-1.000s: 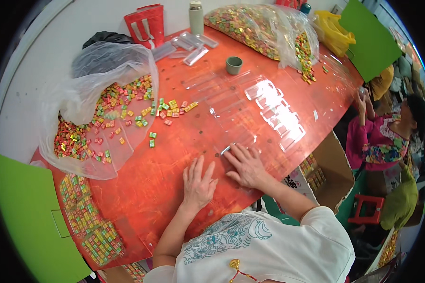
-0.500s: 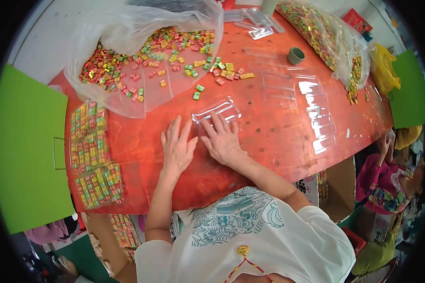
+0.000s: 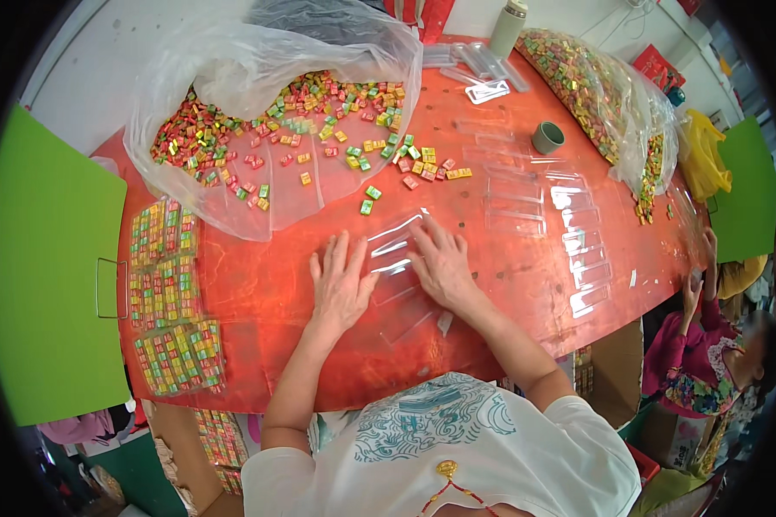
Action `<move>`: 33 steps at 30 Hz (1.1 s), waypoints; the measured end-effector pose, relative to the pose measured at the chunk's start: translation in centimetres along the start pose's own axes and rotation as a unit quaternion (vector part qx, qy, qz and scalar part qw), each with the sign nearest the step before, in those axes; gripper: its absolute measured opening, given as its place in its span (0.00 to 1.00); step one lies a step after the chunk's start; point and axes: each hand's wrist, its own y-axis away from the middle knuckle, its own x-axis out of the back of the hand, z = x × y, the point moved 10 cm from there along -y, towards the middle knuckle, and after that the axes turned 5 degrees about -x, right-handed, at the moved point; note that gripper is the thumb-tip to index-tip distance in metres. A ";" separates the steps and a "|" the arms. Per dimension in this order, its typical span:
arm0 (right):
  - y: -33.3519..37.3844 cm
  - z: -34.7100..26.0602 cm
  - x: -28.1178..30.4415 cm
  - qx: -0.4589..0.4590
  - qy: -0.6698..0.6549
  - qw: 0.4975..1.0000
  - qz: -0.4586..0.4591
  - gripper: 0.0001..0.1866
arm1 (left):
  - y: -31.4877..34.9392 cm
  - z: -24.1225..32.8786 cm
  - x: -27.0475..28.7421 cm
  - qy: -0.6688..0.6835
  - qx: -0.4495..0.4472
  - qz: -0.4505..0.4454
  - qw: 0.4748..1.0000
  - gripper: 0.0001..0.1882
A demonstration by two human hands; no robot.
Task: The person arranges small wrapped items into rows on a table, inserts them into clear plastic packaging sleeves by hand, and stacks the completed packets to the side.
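Observation:
My left hand (image 3: pixel 340 280) lies flat on the orange table (image 3: pixel 259 293), fingers spread, just left of a clear plastic tray (image 3: pixel 394 246). Beside it my right hand (image 3: pixel 441 261) rests palm down on the right side of that tray. Another clear tray (image 3: pixel 409 314) lies below the hands, near the table's front edge. Several small coloured candy packs (image 3: pixel 405 164) are scattered beyond the hands, spilling from an open clear bag (image 3: pixel 267 112).
Filled trays of candy (image 3: pixel 168 297) lie in a row at the table's left end. Empty clear trays (image 3: pixel 578 241) line the right side near a green cup (image 3: pixel 547 138) and a second candy bag (image 3: pixel 599 95). Another person (image 3: pixel 707 362) sits at the right.
The view has swung so the table sits more squarely in front. Both hands stay flat on the table around the clear tray, with the left hand now slightly further from the right.

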 end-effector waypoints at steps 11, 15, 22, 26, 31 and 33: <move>-14.1 5.3 -2.0 0.018 0.061 0.993 0.100 0.24 | -10.0 -2.9 -1.9 0.016 -0.031 0.022 0.999 0.30; -10.6 0.8 -3.5 0.085 0.059 0.993 0.047 0.26 | -7.2 -3.0 -2.4 -0.043 -0.041 -0.018 0.998 0.28; -6.5 -2.6 -0.8 0.126 -0.059 0.990 0.003 0.22 | -3.2 -4.2 0.7 0.019 -0.016 0.038 0.999 0.25; -3.7 -2.3 0.2 0.121 -0.003 0.992 0.034 0.17 | -4.1 -3.7 2.5 -0.058 0.002 0.050 0.997 0.22; -3.0 -2.8 0.1 0.135 0.008 0.990 0.034 0.15 | -6.2 -4.0 1.8 -0.107 -0.006 0.041 0.993 0.21; -4.3 -3.6 0.6 0.146 0.040 0.987 0.060 0.14 | -6.9 -4.0 1.4 -0.119 -0.004 0.033 0.992 0.21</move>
